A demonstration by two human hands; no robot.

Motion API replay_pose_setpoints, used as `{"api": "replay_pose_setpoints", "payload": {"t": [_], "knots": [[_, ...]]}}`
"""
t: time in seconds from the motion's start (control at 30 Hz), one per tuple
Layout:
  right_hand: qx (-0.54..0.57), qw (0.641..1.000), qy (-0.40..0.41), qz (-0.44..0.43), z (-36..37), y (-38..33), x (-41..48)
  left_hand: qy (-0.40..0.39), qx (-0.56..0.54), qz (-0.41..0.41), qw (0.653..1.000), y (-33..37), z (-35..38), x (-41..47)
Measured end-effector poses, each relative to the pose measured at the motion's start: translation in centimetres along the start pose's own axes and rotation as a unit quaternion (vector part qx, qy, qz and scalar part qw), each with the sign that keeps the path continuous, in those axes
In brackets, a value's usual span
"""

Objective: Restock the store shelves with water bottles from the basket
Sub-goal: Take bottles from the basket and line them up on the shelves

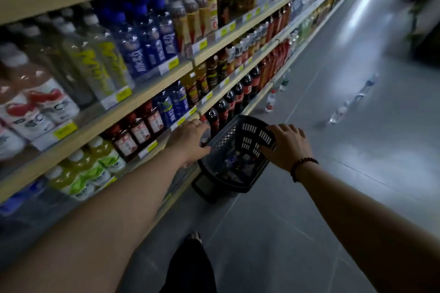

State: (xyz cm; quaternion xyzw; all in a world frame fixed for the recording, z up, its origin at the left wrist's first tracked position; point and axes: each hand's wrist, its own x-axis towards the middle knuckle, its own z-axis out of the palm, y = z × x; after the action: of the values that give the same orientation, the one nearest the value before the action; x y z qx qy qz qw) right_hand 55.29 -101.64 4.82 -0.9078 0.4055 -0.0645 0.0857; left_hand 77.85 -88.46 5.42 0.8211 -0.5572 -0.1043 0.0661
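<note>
A black plastic basket (234,143) stands on the grey floor beside the shelving, tipped toward me, with several bottles lying dimly inside it. My left hand (188,140) grips the basket's left rim, and something small and pale shows under its fingers; I cannot tell what it is. My right hand (287,146) holds the basket's right rim, fingers curled over the edge. The store shelves (152,88) run along the left, packed with drink bottles, among them blue-capped water bottles (147,38).
Several clear water bottles stand on the floor further down the aisle, one red-labelled (270,101) near the shelf base and others (339,112) out in the aisle. My foot (194,236) shows below the basket. A dark blurred object (421,19) is at far right.
</note>
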Motion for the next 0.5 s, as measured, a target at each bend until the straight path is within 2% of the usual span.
{"api": "replay_pose_setpoints", "payload": {"t": [0.27, 0.5], "knots": [[0.047, 0.992, -0.049, 0.105, 4.7, 1.4, 7.8, -0.013, 0.017, 0.125, 0.992, -1.9, 0.2, 12.4], [0.099, 0.969, -0.092, 0.208, 8.8, 2.2, 12.6, -0.113, 0.048, 0.158, 0.98, -4.5, 3.2, 21.2]]}}
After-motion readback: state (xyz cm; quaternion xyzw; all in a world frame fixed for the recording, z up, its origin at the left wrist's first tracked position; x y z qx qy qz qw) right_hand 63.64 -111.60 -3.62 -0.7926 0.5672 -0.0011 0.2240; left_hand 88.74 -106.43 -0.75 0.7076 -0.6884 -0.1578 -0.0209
